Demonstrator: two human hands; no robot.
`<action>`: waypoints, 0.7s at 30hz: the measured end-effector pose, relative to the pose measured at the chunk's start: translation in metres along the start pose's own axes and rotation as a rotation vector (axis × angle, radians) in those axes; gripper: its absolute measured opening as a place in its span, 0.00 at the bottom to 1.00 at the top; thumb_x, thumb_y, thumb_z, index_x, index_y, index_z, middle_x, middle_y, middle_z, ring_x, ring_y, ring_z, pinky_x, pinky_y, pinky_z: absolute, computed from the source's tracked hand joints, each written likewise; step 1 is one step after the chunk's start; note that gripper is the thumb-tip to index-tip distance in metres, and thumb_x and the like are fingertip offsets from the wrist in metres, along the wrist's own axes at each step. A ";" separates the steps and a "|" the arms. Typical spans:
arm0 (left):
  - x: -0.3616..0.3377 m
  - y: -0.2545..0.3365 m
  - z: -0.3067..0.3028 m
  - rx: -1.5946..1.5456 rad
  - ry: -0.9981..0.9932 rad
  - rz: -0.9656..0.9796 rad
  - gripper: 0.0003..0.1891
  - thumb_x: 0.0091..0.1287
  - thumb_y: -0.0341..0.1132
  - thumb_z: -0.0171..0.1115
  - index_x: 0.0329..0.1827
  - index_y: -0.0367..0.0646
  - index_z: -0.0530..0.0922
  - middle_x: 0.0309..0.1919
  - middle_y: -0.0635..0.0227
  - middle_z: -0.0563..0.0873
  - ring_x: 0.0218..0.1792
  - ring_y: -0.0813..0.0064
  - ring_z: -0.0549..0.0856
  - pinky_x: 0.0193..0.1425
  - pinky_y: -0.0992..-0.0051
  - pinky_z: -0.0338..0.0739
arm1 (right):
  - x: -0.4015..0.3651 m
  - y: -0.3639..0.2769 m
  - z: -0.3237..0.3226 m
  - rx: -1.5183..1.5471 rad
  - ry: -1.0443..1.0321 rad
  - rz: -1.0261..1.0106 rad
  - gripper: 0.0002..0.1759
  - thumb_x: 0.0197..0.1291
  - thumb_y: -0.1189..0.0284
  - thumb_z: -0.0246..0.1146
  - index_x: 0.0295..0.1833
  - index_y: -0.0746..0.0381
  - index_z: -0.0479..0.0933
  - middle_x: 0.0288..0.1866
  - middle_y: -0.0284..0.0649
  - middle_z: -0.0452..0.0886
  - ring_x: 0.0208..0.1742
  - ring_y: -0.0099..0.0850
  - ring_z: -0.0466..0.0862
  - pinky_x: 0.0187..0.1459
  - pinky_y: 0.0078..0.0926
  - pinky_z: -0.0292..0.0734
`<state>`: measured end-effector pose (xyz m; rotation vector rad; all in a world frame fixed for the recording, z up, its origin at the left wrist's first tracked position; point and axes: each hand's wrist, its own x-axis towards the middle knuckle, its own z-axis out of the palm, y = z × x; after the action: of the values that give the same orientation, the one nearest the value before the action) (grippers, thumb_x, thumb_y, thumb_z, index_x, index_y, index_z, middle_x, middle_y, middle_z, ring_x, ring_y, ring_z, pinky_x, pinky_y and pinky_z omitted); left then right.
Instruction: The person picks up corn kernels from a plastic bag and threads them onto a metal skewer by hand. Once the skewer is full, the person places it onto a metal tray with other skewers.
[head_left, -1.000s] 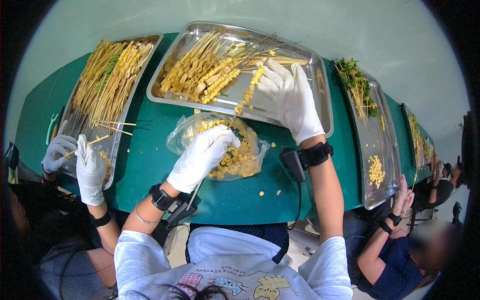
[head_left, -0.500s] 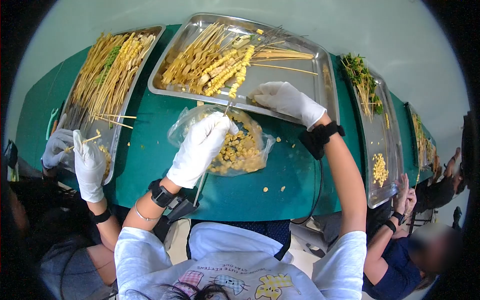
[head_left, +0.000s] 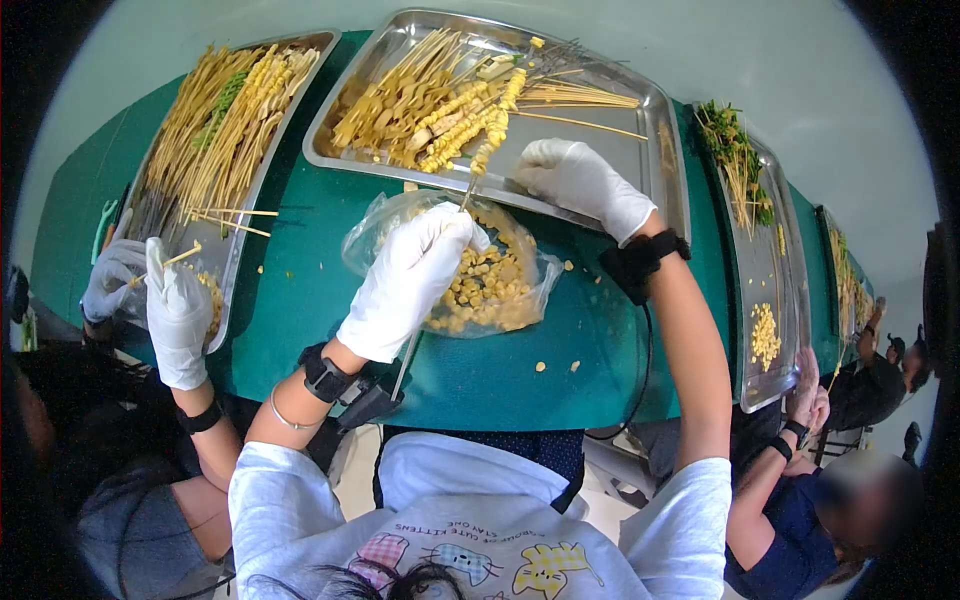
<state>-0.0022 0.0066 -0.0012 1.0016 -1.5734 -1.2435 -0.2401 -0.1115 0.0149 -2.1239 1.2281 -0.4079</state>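
My left hand (head_left: pixel 412 285), in a white glove, is closed around the lower end of a skewer (head_left: pixel 498 125) threaded with yellow corn kernels. The skewer's loaded part points up and away, over the near rim of the metal tray (head_left: pixel 590 145). My right hand (head_left: pixel 582 185), also gloved, hovers at that rim to the right of the skewer. Its fingers are curled together, and anything between them is hidden. Below my left hand lies a clear plastic bag (head_left: pixel 545 290) with loose corn kernels (head_left: pixel 490 290) in it.
Finished skewers (head_left: pixel 395 115) and bare sticks (head_left: pixel 580 97) fill part of the tray. At left, a co-worker's gloved hands (head_left: pixel 178 310) hold a stick beside another loaded tray (head_left: pixel 325 50). At right, another person's hands (head_left: pixel 805 400) work near a tray (head_left: pixel 745 320) with greens and kernels.
The view has shifted slightly, so the trays sit higher. My right hand's fingers have curled in and drawn a little away from the skewer. My left hand keeps its grip.
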 end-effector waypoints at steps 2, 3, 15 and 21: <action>0.000 0.000 -0.001 -0.019 -0.008 0.028 0.13 0.78 0.35 0.49 0.40 0.38 0.79 0.36 0.73 0.81 0.38 0.84 0.75 0.47 0.80 0.70 | -0.003 -0.003 -0.004 0.254 0.024 0.034 0.07 0.65 0.70 0.64 0.43 0.63 0.82 0.36 0.33 0.82 0.38 0.23 0.80 0.43 0.23 0.77; -0.001 -0.001 -0.001 -0.031 0.003 0.035 0.13 0.78 0.35 0.48 0.40 0.38 0.79 0.36 0.73 0.82 0.39 0.83 0.76 0.49 0.80 0.70 | -0.007 -0.011 -0.006 0.432 0.042 0.053 0.07 0.66 0.70 0.63 0.43 0.62 0.82 0.36 0.29 0.81 0.38 0.19 0.78 0.43 0.21 0.76; 0.000 -0.003 0.000 -0.013 0.001 -0.028 0.12 0.76 0.33 0.48 0.40 0.37 0.79 0.36 0.71 0.82 0.41 0.81 0.77 0.51 0.79 0.71 | -0.057 -0.057 0.009 0.342 -0.110 0.019 0.14 0.69 0.67 0.64 0.55 0.62 0.83 0.46 0.35 0.87 0.45 0.20 0.81 0.52 0.21 0.78; -0.002 0.002 0.001 -0.010 -0.017 0.031 0.12 0.75 0.33 0.49 0.40 0.37 0.79 0.37 0.70 0.82 0.41 0.79 0.78 0.52 0.77 0.72 | -0.058 -0.058 -0.013 0.549 0.222 0.017 0.17 0.73 0.62 0.58 0.53 0.63 0.84 0.47 0.32 0.86 0.44 0.18 0.80 0.48 0.19 0.75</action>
<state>-0.0024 0.0087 0.0005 0.9599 -1.5886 -1.2405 -0.2394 -0.0463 0.0661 -1.6265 1.0923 -0.8817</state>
